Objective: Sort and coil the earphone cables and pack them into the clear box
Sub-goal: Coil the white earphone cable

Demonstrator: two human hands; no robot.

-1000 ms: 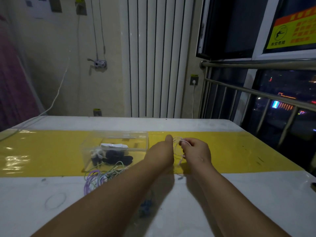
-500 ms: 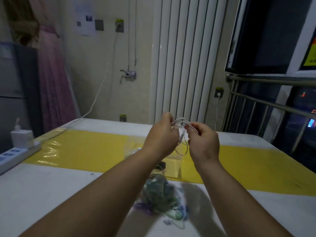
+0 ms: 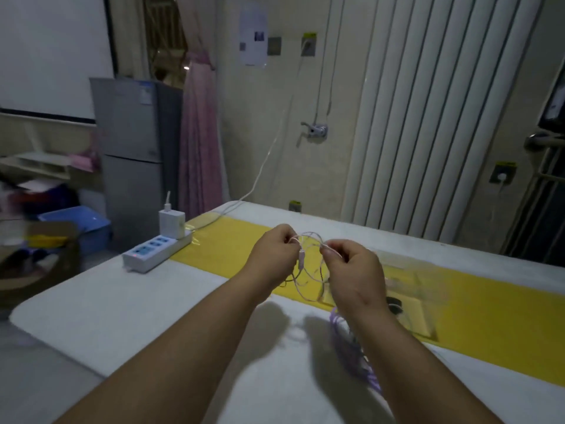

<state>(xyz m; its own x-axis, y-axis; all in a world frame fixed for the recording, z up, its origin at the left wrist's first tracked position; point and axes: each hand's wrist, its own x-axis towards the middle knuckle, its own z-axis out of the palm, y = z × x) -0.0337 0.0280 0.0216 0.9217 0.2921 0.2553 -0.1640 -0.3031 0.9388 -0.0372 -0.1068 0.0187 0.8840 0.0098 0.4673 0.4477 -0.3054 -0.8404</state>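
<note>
A thin white earphone cable (image 3: 308,270) hangs in loose loops between my two hands, raised above the table. My left hand (image 3: 272,258) pinches one side of the loops and my right hand (image 3: 351,270) pinches the other side. The clear box (image 3: 425,298) stands on the yellow strip just right of my right hand, with dark earphones blurred inside it. A purple cable tangle (image 3: 354,353) lies on the white table under my right forearm, partly hidden by it.
A white power strip (image 3: 156,252) with a plugged charger (image 3: 171,223) sits at the table's left edge, its cord running to the wall. The yellow strip (image 3: 232,252) crosses the white table (image 3: 153,304). A grey fridge and blue bin stand off to the left.
The view has swung left, so the box now sits to the right of my hands. My hands have lifted the white cable off the table and drawn slightly apart, spreading the loops.
</note>
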